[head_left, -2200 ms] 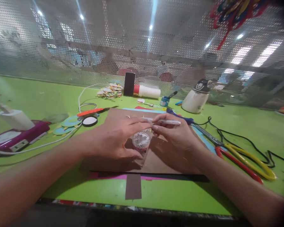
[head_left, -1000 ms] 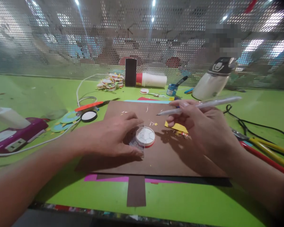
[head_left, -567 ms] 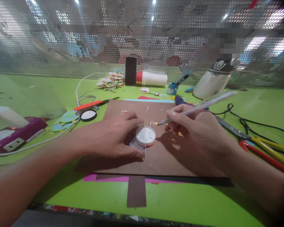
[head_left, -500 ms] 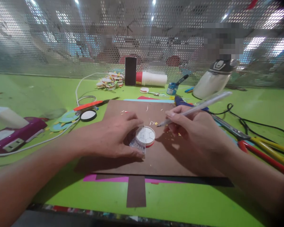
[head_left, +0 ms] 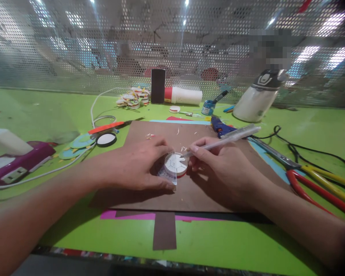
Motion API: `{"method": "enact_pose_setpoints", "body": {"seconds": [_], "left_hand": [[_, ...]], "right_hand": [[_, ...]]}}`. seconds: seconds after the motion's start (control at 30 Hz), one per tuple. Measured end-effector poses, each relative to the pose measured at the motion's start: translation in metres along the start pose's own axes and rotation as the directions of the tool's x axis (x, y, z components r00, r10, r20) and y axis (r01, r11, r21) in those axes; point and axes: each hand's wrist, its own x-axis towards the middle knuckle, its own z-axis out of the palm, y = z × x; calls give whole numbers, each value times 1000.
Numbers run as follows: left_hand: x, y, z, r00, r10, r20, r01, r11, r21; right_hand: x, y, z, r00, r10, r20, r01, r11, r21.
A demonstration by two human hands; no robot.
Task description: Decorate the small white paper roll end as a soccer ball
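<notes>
A small white disc with a red rim lies on a brown card sheet. A clear plastic ruler lies across the disc's left side. My left hand presses the ruler down, thumb and fingers closed around it. My right hand grips a clear white pen in a writing pinch. The pen's tip touches the disc's top right edge beside the ruler.
Red and yellow handled shears lie to the right, with black cable behind. A blue glue gun, white jug, paint pot, glue tube and paper rings stand farther back. A purple power strip sits left.
My right hand has brought the pen down and left, from raised in the air to its tip on the disc. The left hand has kept holding the ruler in place.
</notes>
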Motion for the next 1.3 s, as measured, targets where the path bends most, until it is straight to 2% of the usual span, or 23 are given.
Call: {"method": "enact_pose_setpoints", "body": {"seconds": [0.1,0.3,0.53,0.7,0.87,1.3], "left_hand": [[0,0,0,1000,-4,-3,5,1000,1],[-2,2,0,1000,-18,14,18,1000,-23],[-1,-1,1,1000,1,11,-1,1000,-18],[-1,-4,4,1000,27,-15,-28,999,-46],[-2,-2,3,1000,29,-9,-29,999,-46],[-1,0,2,999,30,-11,-30,998,-47]], "right_hand": [[2,1,-1,999,-48,-4,47,990,-133],[5,9,1,1000,4,-15,-6,996,-87],[5,6,3,999,30,-27,-32,996,-89],[6,2,2,997,-56,-51,55,998,-30],[4,-2,3,993,-122,-2,121,985,-122],[3,-3,7,987,-160,16,160,969,-186]]}}
